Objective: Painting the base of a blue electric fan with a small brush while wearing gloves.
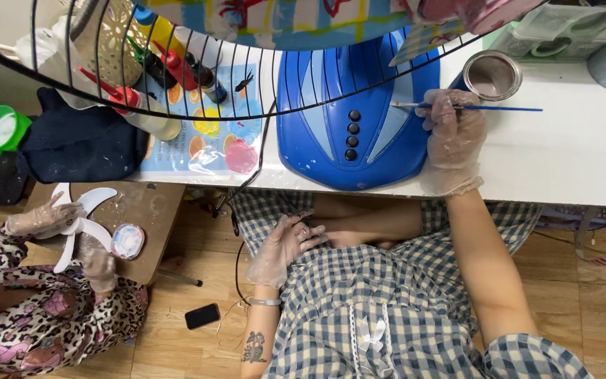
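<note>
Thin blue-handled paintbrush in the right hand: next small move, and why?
Probably lower the tip onto the pale panel of the blue plastic fan base. The gloved right hand holds the thin blue-handled paintbrush with bristles just at that panel, while the gloved left hand rests on the lap.

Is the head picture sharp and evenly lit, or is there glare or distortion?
Head view: even light, mostly sharp; glare on the blue fan base; wire grille curves strongly near the lens; right hand with brush clear; soft shadow under the table.

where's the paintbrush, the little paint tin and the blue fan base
paintbrush (506,108), head view, on the bare blue handle right of the right hand (452,130)
paint tin (492,75), head view, on the paint inside
blue fan base (331,151), head view, on its lower left face
</note>
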